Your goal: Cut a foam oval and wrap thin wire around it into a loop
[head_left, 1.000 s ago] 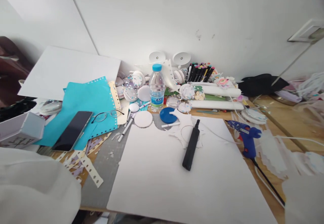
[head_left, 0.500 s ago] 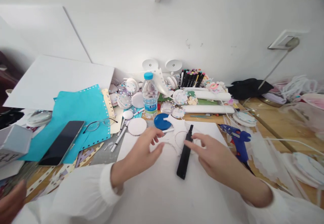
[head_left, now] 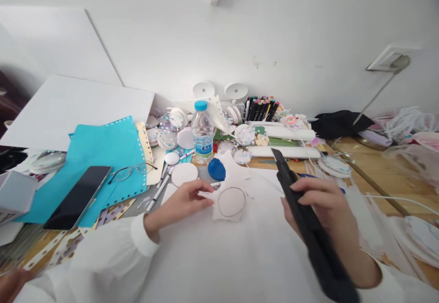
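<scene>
My right hand (head_left: 329, 211) is closed around a black utility knife (head_left: 308, 230), raised above the white board, its blade pointing up and away to the left. Between the fingers and thumb of my left hand (head_left: 183, 204) is the edge of a jagged white foam piece (head_left: 231, 179) with a circle drawn on it. That piece lies over the large white board (head_left: 219, 257). Behind it, partly covered, is a round blue lid (head_left: 216, 169). A white disc (head_left: 184, 173) sits just beyond my left hand.
A water bottle (head_left: 203, 131) stands behind the board. At the left are a phone (head_left: 77, 198), glasses (head_left: 132, 172) and blue sheets (head_left: 103, 143). Markers (head_left: 260, 109) and decorated white discs (head_left: 245, 134) crowd the back. Another person's hand (head_left: 13, 282) shows at the lower left.
My right hand has picked up the utility knife from the board and lifted it to the right. My left hand has taken hold of the white foam piece, which has shifted towards me.
</scene>
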A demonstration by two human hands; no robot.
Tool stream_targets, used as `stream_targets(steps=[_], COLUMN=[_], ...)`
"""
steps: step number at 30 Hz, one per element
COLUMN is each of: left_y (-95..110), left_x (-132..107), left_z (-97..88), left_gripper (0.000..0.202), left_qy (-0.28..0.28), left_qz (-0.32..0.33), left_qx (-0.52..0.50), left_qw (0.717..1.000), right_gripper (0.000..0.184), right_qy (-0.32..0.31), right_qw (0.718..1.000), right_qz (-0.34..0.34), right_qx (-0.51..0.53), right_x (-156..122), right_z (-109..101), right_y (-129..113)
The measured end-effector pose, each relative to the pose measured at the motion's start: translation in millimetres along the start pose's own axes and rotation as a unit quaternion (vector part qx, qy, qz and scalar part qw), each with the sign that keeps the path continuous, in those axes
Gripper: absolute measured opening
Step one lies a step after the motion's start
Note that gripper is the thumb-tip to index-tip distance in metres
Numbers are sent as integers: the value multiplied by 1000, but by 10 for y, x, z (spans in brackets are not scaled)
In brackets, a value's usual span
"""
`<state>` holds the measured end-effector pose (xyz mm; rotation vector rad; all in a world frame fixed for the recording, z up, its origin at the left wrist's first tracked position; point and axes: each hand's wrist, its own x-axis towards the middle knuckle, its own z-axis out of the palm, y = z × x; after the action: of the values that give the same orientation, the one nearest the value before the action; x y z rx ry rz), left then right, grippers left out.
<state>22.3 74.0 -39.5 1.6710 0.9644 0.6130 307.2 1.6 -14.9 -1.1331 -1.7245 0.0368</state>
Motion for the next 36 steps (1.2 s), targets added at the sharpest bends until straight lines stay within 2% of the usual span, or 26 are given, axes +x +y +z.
stream_targets(steps=[1, 3, 6, 9, 13, 16, 19, 24, 27, 29, 32, 34, 36], left_y=[-21, -77, -155, -209, -269, -295, -280, -242, -258, -269, -263, -241, -218], left_x=[-45, -115, -166, -172, -196, -244, -302, -381, -394, -384, -354, -340, -339], left_z=[-57, -130, -143, -107, -76, -68, -36, 49, 66, 50, -1, -31, -39], left_gripper=[24, 24, 28, 33, 35, 37, 43, 40, 35, 36, 45, 53, 59], left_qy=[12, 48, 105, 144, 163, 160, 168, 109, 66, 37, 50, 86, 97], left_qz=[-15, -38, -53, -55, -68, -88, -109, -86, -69, -57, -7, 56, 115], left_qx=[-28, -78, -129, -149, -143, -125, -59, 20, 31, 49, 148, 243, 318], left_qw=[999, 995, 985, 977, 974, 975, 978, 990, 995, 996, 988, 965, 936], right_gripper=[26, 25, 15, 19, 23, 37, 39, 24, 22, 33, 46, 38, 32], right_qy=[46, 93, 128, 123, 127, 84, 18, -77, -124, -160, -181, -165, -158], right_qw=[999, 993, 976, 947, 932, 927, 923, 954, 944, 931, 920, 925, 929], right_qz=[4, 41, 112, 175, 218, 213, 188, 144, 118, 130, 165, 168, 165], right_qx=[15, 65, 137, 238, 259, 296, 336, 253, 282, 302, 305, 299, 291], right_x=[27, 67, 47, -53, -194, -247, -254, -246, -279, -311, -344, -349, -345], right_z=[59, 236, 540, 741, 756, 681, 648, 729, 779, 791, 785, 775, 764], right_y=[-73, -208, -288, -209, -98, -108, -167, -240, -241, -239, -238, -234, -223])
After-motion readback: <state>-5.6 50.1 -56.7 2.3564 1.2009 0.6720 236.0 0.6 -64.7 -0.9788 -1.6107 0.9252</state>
